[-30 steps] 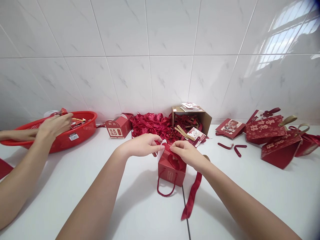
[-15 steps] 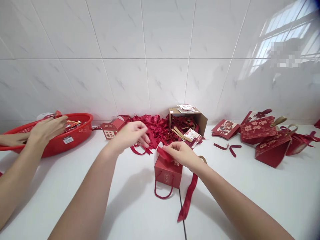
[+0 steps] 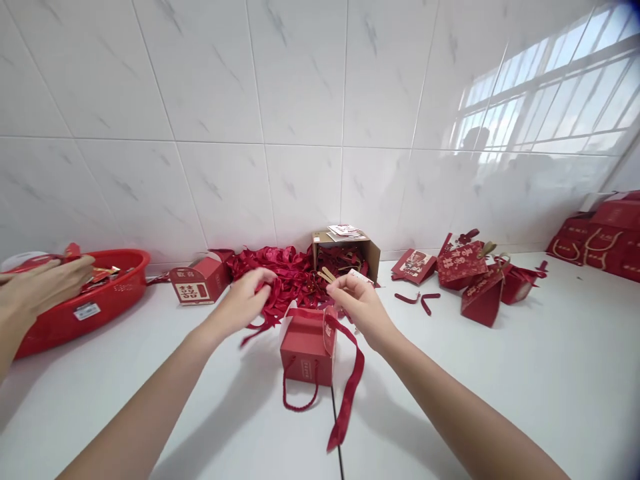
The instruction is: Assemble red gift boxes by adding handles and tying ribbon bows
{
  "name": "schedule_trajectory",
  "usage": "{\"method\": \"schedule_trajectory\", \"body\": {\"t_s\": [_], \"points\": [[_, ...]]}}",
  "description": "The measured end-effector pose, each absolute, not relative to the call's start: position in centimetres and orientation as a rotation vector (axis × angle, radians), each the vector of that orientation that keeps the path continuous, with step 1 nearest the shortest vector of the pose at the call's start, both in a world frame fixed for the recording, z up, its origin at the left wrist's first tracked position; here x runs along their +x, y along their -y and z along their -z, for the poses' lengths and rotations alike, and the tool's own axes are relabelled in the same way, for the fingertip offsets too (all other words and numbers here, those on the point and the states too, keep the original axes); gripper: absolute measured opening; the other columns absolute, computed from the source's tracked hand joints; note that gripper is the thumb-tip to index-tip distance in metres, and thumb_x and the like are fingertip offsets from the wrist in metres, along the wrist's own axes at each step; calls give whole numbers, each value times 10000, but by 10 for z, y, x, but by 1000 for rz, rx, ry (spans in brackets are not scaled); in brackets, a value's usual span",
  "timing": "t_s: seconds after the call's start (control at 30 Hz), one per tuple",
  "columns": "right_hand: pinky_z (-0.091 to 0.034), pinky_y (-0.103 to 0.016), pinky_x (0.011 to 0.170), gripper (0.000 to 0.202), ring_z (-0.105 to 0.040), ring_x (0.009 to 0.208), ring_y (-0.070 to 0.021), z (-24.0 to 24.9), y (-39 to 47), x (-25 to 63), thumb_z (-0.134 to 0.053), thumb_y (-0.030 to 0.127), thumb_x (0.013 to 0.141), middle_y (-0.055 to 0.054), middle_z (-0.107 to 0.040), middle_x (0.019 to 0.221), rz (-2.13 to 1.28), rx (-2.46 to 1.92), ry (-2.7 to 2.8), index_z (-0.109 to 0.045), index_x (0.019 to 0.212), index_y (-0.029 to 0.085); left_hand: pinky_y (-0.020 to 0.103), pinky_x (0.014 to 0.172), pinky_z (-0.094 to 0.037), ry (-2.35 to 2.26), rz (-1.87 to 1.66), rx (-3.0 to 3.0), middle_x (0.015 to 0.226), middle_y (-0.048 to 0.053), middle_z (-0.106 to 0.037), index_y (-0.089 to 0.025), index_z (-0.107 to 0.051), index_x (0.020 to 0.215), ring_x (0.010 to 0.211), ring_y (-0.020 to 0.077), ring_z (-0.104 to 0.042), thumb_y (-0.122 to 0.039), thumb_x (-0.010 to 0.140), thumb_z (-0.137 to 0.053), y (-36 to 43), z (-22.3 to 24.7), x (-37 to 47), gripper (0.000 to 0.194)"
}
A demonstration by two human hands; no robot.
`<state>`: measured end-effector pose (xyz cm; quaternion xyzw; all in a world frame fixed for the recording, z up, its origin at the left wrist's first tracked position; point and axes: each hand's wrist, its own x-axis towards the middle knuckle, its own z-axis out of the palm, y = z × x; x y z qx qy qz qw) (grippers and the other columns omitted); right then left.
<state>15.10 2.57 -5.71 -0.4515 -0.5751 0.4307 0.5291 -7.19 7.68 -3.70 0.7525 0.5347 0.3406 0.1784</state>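
A small red gift box (image 3: pixel 306 347) stands upright on the white table, its rope handle hanging down the near side. Across its top runs a red ribbon (image 3: pixel 356 373), whose long end drapes down the right side onto the table. My left hand (image 3: pixel 245 303), left of the box, has its fingers closed round a red ribbon, with a tail dangling below. My right hand (image 3: pixel 357 303) is at the box's upper right corner, fingers bent together; what they pinch, if anything, is too small to name.
Behind lie a heap of red ribbons (image 3: pixel 273 263) and an open cardboard box (image 3: pixel 373 260). At left, another person's hand (image 3: pixel 55 287) is over a red basket (image 3: pixel 125 287). Another red box (image 3: pixel 213 280) stands nearby. Several red bags (image 3: pixel 463 267) lie right.
The view has turned right. My right hand has left the box top, where the ribbon now lies across. My left hand has moved lower, with ribbon in it.
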Motion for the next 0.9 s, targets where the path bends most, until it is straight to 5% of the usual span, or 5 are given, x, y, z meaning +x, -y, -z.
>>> {"method": "schedule_trajectory", "body": {"t_s": [0.23,0.4,0.6,0.73,0.9], "points": [[-365,-280,608,422,-501,651,-150,106,-10,181,-596,606,736,-10,-583,700,-929,-1347,1531,-556,682,189,307,779,-473,-1226,-800,2002,907,44,-591,-191,-509,907,880,206,-569,-504,858,-443,-52,86,-62,323],[-364,-289,628,491,-516,685,-163,129,-5,174,-497,660,786,-14,-584,712,-1023,-1349,1629,-580,746,178,321,813,-472,-1135,-737,1856,939,36,-587,-182,-507,905,894,195,-559,-431,828,-488,-41,89,-58,261],[-374,-278,612,470,-521,667,-155,119,5,179,-594,648,730,-2,-566,695,-1203,-1235,1660,-553,707,181,323,815,-472,-1083,-726,1680,1021,56,-599,-192,-507,1036,923,203,-556,-338,784,-458,-12,89,-53,295],[-415,-282,638,440,-544,678,-146,112,15,184,-676,595,689,-21,-597,737,-1482,-1047,1677,-605,747,164,312,768,-481,-1007,-709,1532,867,45,-599,-187,-516,852,803,190,-555,-289,682,-439,1,89,-57,213],[-248,-227,499,456,-271,498,-52,113,14,193,-756,510,644,79,-367,597,-1576,-983,1555,-430,680,193,215,445,-306,-999,-714,1310,573,-32,-356,-200,-306,665,442,89,-284,-263,584,-393,-6,83,-68,135]]}}
